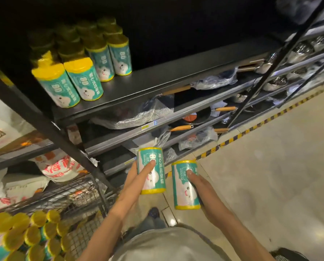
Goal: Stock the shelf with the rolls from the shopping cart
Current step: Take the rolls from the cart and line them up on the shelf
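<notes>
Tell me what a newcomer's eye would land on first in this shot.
First, the two teal-and-yellow rolls held upright at centre: one in the left hand and one in the right hand, low in front of the shelving. Next, the rows of matching rolls on the shelf at upper left, and the heap of yellow-ended rolls in the shopping cart at bottom left.

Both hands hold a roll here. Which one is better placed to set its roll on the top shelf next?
Probably the left hand. Its roll is held higher and nearer the black shelf, on the side where the stocked rolls stand. The right hand holds its roll lower, over the floor.
</notes>
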